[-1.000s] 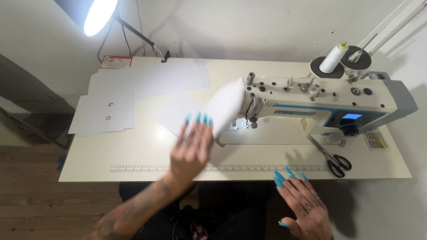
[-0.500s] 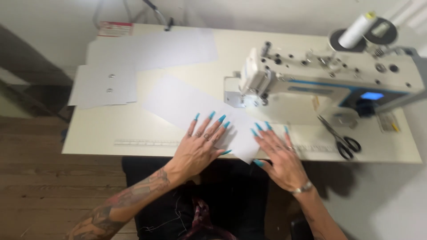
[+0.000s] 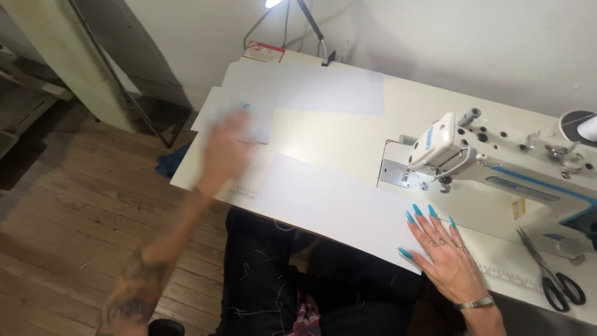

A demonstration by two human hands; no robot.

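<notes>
Watching from my remote seat, I'm starting with the big cream sewing table, which is carrying everything, and the white industrial sewing machine sitting at its right end. A long white fabric panel is lying diagonally across the near edge, its lower right corner hanging just past the rim toward the lap. Smaller pale cut pieces are stacked at the far left corner, with a larger sheet lying behind them. My left hand is blurring as it is reaching over those small pieces; I cannot tell whether its fingers are spread or closing, and it is holding nothing I can make out. My right hand is lying flat and wide open, long turquoise nails fanned out, pinning the right end of the panel. Black-handled scissors are resting near the right rim. As I'm judging it, the risks are these: with only one end pinned, the overhanging corner may be dragging the panel off the edge; a fast left sweep may be scattering the stack; and the long nails may be snagging the cloth near the needle area.
</notes>
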